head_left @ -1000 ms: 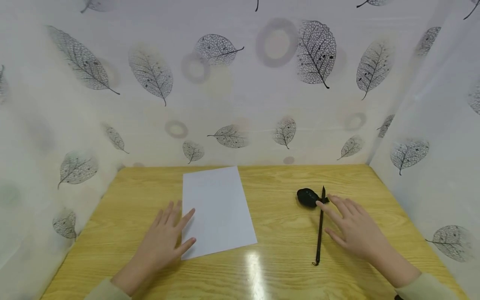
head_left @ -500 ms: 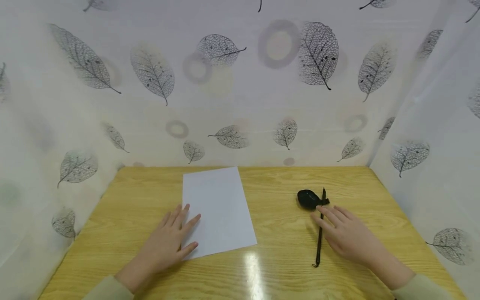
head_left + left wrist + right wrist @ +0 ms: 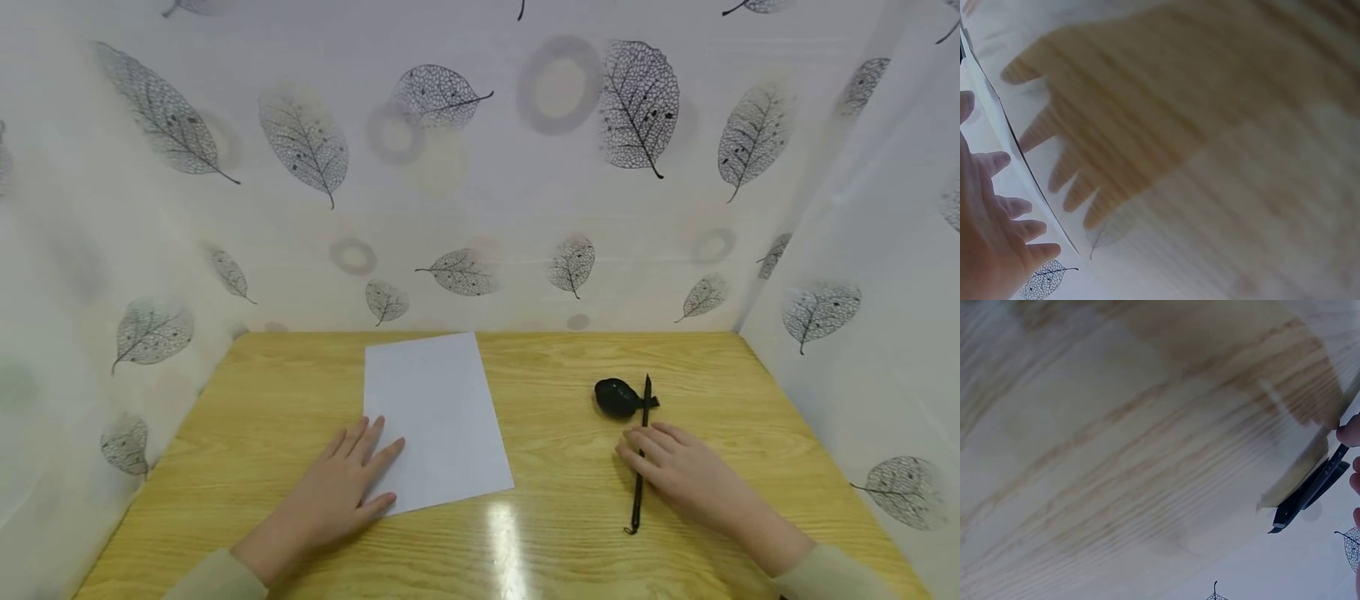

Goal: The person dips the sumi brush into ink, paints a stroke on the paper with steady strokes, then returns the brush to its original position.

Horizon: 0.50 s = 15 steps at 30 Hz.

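Note:
My left hand (image 3: pixel 330 487) lies with fingers spread over the left edge of a white sheet of paper (image 3: pixel 442 417); in the left wrist view its fingers (image 3: pixel 1015 207) reach the sheet's edge. On the right, a slim dark calligraphy brush (image 3: pixel 637 500) lies with its pointed tip away from me and a small loop at the near end. My right hand (image 3: pixel 686 475) has its fingers bent over the shaft. From the right wrist, the thumb meets the brush (image 3: pixel 1322 478), with other fingertips across from it. A glossy black rounded object with a narrow neck (image 3: pixel 617 398) lies by the brush tip.
A yellow wood-grain table (image 3: pixel 562 533) carries everything. Pale curtain (image 3: pixel 480 192) with printed leaves closes off its back and both sides. Light glares off the tabletop near the front.
My right hand has drawn back toward me along the brush, and its fingers have closed in over the shaft. My left hand has slid slightly right onto the paper. The brush has stayed put.

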Motion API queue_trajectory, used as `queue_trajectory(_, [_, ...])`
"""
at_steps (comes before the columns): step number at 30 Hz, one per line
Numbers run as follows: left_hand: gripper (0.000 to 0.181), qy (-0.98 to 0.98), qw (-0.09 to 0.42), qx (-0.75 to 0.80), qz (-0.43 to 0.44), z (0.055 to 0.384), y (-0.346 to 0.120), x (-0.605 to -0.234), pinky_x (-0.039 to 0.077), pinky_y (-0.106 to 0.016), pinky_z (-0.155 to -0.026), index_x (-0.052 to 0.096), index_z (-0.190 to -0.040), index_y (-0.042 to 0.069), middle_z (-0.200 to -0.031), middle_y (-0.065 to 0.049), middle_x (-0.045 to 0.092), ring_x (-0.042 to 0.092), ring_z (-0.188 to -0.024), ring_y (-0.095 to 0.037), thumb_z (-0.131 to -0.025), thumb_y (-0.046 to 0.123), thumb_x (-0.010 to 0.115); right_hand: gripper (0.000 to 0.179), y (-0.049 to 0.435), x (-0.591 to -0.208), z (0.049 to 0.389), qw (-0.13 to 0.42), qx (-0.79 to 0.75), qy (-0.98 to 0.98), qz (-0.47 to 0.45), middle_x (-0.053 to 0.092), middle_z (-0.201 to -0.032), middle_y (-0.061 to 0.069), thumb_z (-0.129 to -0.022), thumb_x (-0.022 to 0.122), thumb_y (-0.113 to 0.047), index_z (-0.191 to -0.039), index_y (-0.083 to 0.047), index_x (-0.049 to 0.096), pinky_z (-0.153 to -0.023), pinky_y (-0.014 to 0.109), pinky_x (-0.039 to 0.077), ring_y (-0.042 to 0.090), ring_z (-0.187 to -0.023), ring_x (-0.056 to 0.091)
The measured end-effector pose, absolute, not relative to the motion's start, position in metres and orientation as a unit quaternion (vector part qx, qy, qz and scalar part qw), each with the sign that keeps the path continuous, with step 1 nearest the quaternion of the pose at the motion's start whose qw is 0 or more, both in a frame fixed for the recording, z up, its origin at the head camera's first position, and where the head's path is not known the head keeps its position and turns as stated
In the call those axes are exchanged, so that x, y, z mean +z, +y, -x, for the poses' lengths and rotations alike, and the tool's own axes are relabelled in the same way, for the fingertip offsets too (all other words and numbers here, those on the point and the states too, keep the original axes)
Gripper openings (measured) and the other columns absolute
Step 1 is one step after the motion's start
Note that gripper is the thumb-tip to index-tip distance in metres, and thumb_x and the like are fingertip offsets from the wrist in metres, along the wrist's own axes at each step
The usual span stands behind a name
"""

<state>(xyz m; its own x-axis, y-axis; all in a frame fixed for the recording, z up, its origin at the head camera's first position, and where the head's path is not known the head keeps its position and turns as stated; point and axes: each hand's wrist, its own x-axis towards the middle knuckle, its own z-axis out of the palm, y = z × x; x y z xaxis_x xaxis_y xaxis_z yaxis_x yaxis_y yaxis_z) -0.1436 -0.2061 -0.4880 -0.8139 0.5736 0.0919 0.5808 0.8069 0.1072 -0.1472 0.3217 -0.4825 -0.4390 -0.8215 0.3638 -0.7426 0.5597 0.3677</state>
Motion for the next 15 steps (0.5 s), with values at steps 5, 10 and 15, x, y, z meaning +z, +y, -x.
queue_trajectory(5, [0.068, -0.948, 0.018, -0.065, 0.312, 0.1441, -0.2075, -0.4901, 0.035, -0.07, -0.123, 0.049, -0.16, 0.015, -0.168, -0.029, 0.036, 0.036, -0.155, -0.053, -0.104, 0.052, 0.059, 0.041, 0.3167, -0.4792, 0.1465, 0.262, -0.098, -0.839, -0.467, 0.076, -0.119, 0.012, -0.099, 0.04, -0.008, -0.12, -0.005, 0.075, -0.095, 0.046, 0.059, 0.028, -0.108, 0.072])
queue_trajectory(10, [0.071, -0.947, 0.0, -0.055, 0.316, 0.1453, -0.2075, -0.4936, 0.035, -0.068, -0.124, 0.045, -0.162, 0.016, -0.168, -0.028, 0.036, 0.036, -0.155, -0.051, -0.104, 0.053, 0.059, 0.041, 0.3149, -0.4789, 0.1486, 0.271, -0.128, -0.828, -0.475, 0.077, -0.111, 0.011, -0.096, 0.039, -0.005, -0.111, -0.005, 0.077, -0.091, 0.043, 0.062, 0.026, -0.102, 0.073])
queue_trajectory(15, [0.072, -0.947, -0.011, -0.051, 0.317, 0.1462, -0.2065, -0.4972, 0.034, -0.066, -0.126, 0.043, -0.164, 0.017, -0.17, -0.026, 0.036, 0.034, -0.157, -0.049, -0.104, 0.053, 0.058, 0.068, 0.3158, -0.4801, 0.1513, 0.28, -0.153, -0.813, -0.487, 0.076, -0.107, 0.008, -0.112, 0.012, 0.003, -0.105, -0.008, 0.078, -0.088, 0.041, 0.062, 0.023, -0.098, 0.073])
